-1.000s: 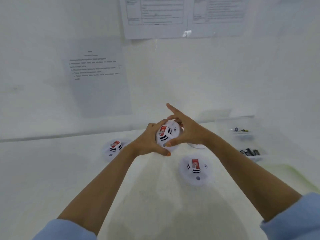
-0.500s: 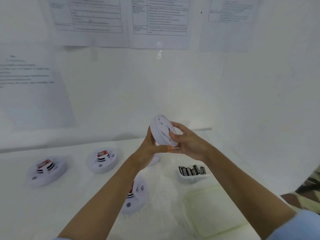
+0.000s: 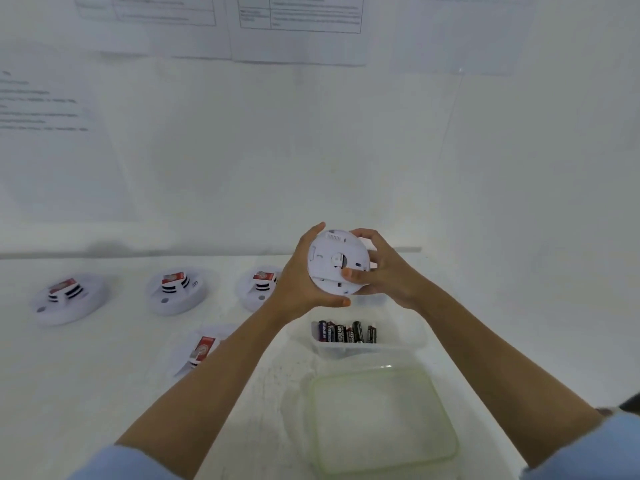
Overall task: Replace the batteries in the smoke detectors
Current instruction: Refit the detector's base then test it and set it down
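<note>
The left hand [image 3: 298, 277] is curled round the left edge of a white smoke detector [image 3: 329, 258], with its fingers behind the disc and its thumb hooked under the lower rim. The right hand [image 3: 386, 277] grips the opposite edge. Its fingers wrap over the upper right and its thumb presses on the flat back, just below the small round hub at the centre. The detector is held clear of the tabletop [image 3: 86, 375], tilted so that its back (the side with moulded slots) faces the camera.

Below the hands a clear container [image 3: 408, 341] sits on the tabletop with batteries [image 3: 348, 332] side by side in it. Just beside it, nearer the person, a greenish translucent lid [image 3: 381, 420] lies flat.

To the left, three more units lie face up in a row, each with a red label: the far-left unit [image 3: 67, 297], the middle unit [image 3: 178, 289] and the near-hand unit [image 3: 258, 285], which is partly hidden by the left wrist. A fourth unit [image 3: 199, 351] lies closer to the person, half covered by the left forearm. Printed sheets [image 3: 298, 26] hang on the white wall [image 3: 346, 150] behind. Light blue sleeves [image 3: 616, 445] show at the bottom corners.
</note>
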